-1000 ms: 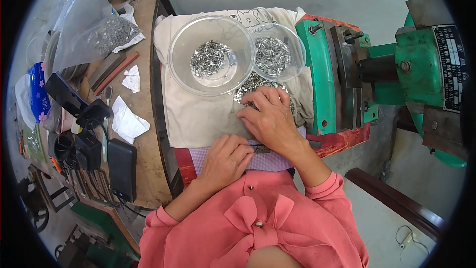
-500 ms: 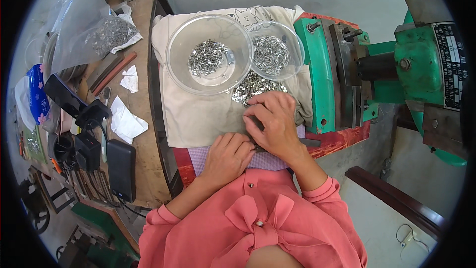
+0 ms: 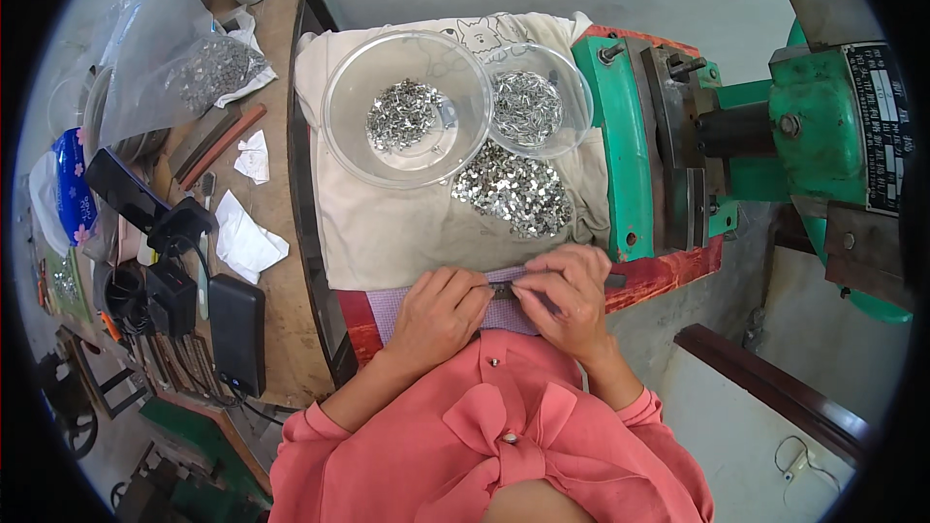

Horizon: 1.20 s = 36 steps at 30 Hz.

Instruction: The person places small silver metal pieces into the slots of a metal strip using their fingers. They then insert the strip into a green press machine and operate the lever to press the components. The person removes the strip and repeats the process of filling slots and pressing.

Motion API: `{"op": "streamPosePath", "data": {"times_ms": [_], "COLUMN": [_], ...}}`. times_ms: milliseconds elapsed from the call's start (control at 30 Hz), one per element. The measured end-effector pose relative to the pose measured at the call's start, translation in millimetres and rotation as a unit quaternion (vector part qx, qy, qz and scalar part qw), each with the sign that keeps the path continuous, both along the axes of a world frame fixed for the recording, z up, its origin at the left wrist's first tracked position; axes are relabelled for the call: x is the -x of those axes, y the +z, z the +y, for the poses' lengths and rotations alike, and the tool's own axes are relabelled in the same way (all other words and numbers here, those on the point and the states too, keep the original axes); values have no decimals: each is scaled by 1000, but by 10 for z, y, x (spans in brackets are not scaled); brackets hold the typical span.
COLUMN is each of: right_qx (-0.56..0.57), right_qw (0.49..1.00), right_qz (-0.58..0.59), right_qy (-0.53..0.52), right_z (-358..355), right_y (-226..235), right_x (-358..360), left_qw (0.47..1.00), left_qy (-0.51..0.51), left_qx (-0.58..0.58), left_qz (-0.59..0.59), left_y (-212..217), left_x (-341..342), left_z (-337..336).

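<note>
My left hand [image 3: 438, 315] and my right hand [image 3: 572, 295] meet at the near edge of a cloth-covered work surface [image 3: 387, 223]. Together they pinch a thin dark metal strip [image 3: 504, 288] that lies across a lilac checked cloth [image 3: 387, 315]. Just beyond my right hand lies a loose pile of small shiny metal pieces [image 3: 513, 189]. Behind it stand a large clear bowl [image 3: 407, 107] and a smaller clear bowl [image 3: 538, 102], each holding more of the same pieces.
A green and red press machine [image 3: 775, 136] fills the right side. On the wooden bench [image 3: 262, 232] to the left lie a plastic bag of metal parts [image 3: 179, 68], crumpled tissues [image 3: 242, 237], a black power bank [image 3: 237, 334], cables and tools.
My right hand has pulled back from the pile of metal pieces toward my body and now meets the left hand on the dark strip at the near edge.
</note>
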State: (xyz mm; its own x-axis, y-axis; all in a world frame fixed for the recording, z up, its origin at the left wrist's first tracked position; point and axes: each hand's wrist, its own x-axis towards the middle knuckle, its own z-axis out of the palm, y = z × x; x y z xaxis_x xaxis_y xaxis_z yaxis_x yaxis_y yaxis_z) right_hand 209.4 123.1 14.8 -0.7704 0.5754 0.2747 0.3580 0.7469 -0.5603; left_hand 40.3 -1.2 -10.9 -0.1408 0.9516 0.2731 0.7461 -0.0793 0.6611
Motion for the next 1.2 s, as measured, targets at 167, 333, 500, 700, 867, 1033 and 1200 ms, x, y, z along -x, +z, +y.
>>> {"op": "streamPosePath", "data": {"times_ms": [167,333,500,700,867,1033,1200], "right_qx": [5,-25,-65,-74,-46,13,36], "right_qw": [1000,1000,998,996,999,1000,999], "right_qz": [-29,-5,-12,-23,-7,-19,-32], "right_qy": [10,-6,22,43,22,8,13], "right_z": [-83,50,237,341,320,200,33], "right_y": [-69,-58,-49,-176,-123,23,6], "right_x": [-99,57,382,615,502,76,-172], "left_qw": [1000,1000,999,999,999,999,999], "left_qy": [0,-4,-20,-14,-20,-28,-29], "left_qx": [22,5,-7,4,10,18,20], "left_qz": [3,9,47,46,32,34,35], "left_y": [13,27,30,20,13,44,60], "left_x": [-5,9,21,7,26,53,52], "left_z": [16,27,3,35,71,93,98]}}
